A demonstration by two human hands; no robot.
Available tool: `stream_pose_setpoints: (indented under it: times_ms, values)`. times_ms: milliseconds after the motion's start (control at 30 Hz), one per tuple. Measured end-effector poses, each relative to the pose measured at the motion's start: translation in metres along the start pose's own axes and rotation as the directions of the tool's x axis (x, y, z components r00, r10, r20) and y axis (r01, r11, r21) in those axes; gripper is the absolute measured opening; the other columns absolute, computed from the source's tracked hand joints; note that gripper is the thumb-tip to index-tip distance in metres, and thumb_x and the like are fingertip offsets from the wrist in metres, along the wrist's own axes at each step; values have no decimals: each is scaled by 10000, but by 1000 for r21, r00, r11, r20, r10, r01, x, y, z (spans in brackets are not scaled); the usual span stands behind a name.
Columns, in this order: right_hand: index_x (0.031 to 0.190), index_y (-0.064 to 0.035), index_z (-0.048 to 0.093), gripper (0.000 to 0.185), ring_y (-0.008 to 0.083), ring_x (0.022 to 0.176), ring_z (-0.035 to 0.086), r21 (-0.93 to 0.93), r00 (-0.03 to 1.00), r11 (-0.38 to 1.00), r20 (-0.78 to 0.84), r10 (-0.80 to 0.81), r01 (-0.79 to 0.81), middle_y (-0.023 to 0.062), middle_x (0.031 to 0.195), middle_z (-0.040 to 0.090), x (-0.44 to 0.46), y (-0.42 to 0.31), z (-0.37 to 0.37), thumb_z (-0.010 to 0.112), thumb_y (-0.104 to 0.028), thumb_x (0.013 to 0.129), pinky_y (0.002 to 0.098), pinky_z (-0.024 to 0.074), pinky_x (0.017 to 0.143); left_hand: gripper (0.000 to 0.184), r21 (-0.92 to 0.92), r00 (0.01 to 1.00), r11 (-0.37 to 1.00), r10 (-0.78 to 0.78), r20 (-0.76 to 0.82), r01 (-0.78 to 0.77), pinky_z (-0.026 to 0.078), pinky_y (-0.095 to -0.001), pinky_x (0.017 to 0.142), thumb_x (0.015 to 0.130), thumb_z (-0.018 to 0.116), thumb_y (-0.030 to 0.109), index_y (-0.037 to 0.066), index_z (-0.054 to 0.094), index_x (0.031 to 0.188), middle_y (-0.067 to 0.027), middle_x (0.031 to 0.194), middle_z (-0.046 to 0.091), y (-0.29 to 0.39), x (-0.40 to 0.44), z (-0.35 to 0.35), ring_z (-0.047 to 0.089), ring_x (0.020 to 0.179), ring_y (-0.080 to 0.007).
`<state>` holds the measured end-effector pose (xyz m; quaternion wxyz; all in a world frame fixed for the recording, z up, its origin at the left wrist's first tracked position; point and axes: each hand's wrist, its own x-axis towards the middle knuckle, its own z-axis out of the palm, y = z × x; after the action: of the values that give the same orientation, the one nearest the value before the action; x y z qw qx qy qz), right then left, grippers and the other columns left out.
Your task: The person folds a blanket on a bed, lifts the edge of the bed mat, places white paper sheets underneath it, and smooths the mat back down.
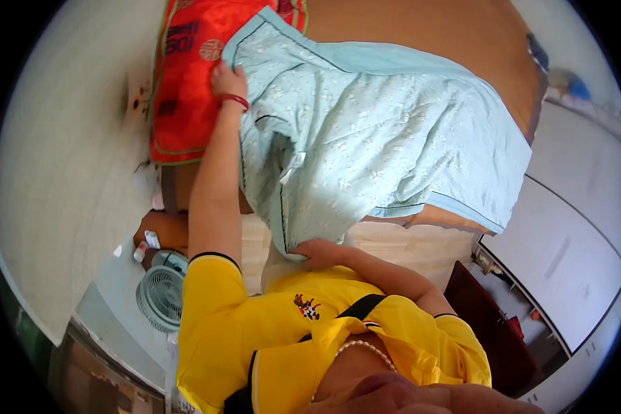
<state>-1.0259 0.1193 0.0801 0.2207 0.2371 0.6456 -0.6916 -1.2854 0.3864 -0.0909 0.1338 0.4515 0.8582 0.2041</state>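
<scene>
Pearl necklace [367, 346] and yellow shirt [421, 331] lie closest, at the foot of the view, with both of my arms reaching away from me. Just beyond the shirt hem, my right hand [319, 253] has its fingers clamped on the near, hanging edge of a pale blue floral cloth [400, 138]. Holding by the dark-piped edge suits this fabric, I judge: a grip on the border steers the whole panel, whereas one in the middle would only gather more folds.

From there the cloth rises onto a brown bed [421, 21] and spreads away to my right, creased along much of its length. Near my side a small white label [293, 163] shows beside a fold where the layers part; lining up the borders there, with the layers lying flat, should stop them twisting.

My left hand [228, 81], a red bracelet [234, 101] at its wrist, is well apart from the right. It rests at the cloth's left border, over a red cloth [193, 103] with green trim; whether its fingers grip, I cannot tell. Even, gentle tension between both hands would ease the creases without dragging the red cloth along.
</scene>
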Motion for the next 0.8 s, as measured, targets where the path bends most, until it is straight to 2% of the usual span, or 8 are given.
stream_pose_setpoints:
  times_ms: [100,167,200,233,300,467,533,800]
  values:
    - [1164,-93,496,489,344,919,532,19,998,998,-29,58,-57,194,1005,561,0,12,1,521,-162,681,383,416,804,533,-36,997,996,83,-2,-83,380,-403,886,728,613,342,-40,482,1076,-228,1157,474,-37,64,66,451,1089,-323]
    - [1141,-113,522,462,344,909,538,72,996,994,8,85,-85,193,988,572,-2,12,-8,511,-165,682,384,421,797,575,156,976,986,-83,203,52,347,-397,916,690,642,381,-70,524,1027,-280,1122,484,11,73,26,445,1081,-370]
    - [1123,-127,541,442,345,892,544,92,996,992,-35,87,-83,192,961,581,0,21,-3,497,-169,685,386,426,792,589,368,1000,930,27,-10,-21,358,-382,897,654,667,418,-71,563,967,-273,1055,531,-6,86,60,468,1063,-364]
    - [1123,-127,541,442,345,892,544,111,994,990,-56,97,-90,192,961,581,-1,23,-7,497,-169,685,386,426,792,583,64,961,991,-128,246,116,392,-378,844,663,663,428,-76,573,941,-262,1009,560,7,89,53,518,990,-363]
    - [1121,-105,535,446,350,881,545,183,995,982,-72,62,-48,196,964,577,-6,22,-16,519,-176,681,385,430,772,577,-142,862,990,90,498,-22,415,-382,804,671,659,427,-47,571,988,-237,991,579,-36,124,109,552,930,-353]
    - [1102,-57,528,424,358,862,539,337,983,933,-172,-68,124,201,943,572,-16,6,-50,549,-140,686,378,428,742,508,-456,984,880,-67,164,136,412,-395,824,705,593,403,11,567,1026,-219,1021,563,31,193,-19,529,973,-339]
    - [1104,-42,518,422,358,864,534,380,975,908,-190,-111,178,202,939,568,-19,-9,-68,560,-127,693,373,425,739,444,-42,999,999,18,-46,-20,425,-386,801,725,583,355,28,569,1025,-198,985,584,38,193,-23,556,922,-314]
    - [1063,-4,471,366,354,875,498,375,956,890,-230,-181,259,189,944,500,-30,-38,-101,558,-106,722,367,407,752,222,-288,962,940,233,146,-184,459,-318,647,783,546,221,31,577,894,-96,784,611,9,97,-29,584,711,-214]
